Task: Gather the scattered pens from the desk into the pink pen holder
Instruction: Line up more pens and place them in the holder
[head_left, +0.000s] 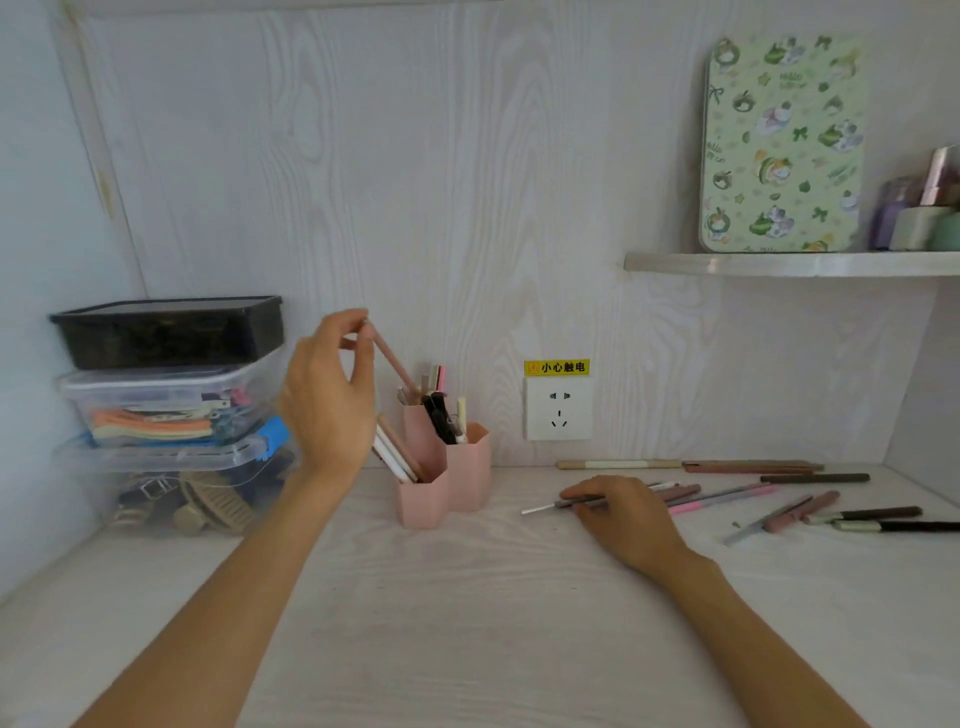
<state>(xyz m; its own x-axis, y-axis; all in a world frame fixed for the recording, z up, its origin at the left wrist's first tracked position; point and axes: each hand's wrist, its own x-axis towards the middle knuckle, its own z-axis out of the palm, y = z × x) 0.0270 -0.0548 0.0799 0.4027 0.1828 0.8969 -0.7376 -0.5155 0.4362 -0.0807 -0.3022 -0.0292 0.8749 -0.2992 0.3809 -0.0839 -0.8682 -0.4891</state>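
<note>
So you're partway through this one, I'd say less than half. Your left hand (324, 395) has a pink pen (392, 359) pinched by its top end between thumb and fingertips, and the pen slants down and away from the pinch with its lower tip right at the mouth of the tallest back cup of the pink pen holder (441, 467); can't tell if the tip is already inside or just at the rim. The holder sits just below and right of that grip, three joined cups, and all three have stuff in them: a few pale pens (397, 452) leaning out of the front cup right under your wrist, dark ones (441, 421) in the right cup. Your right hand (621, 514) is flat-ish on the desk (467, 623), fingers curling over a grey pen (566, 503) whose white tip pokes out toward the holder; looks like a grip starting, but I can't tell if it's actually closed on it. What's left is the real work: just past that hand's fingers there's a bunch of pink and grey pens (722, 499), further out a few long brown ones (748, 466) along the wall, and a handful more (831, 517) well off to the far side. Roughly a dozen still loose, I'd guess.
</note>
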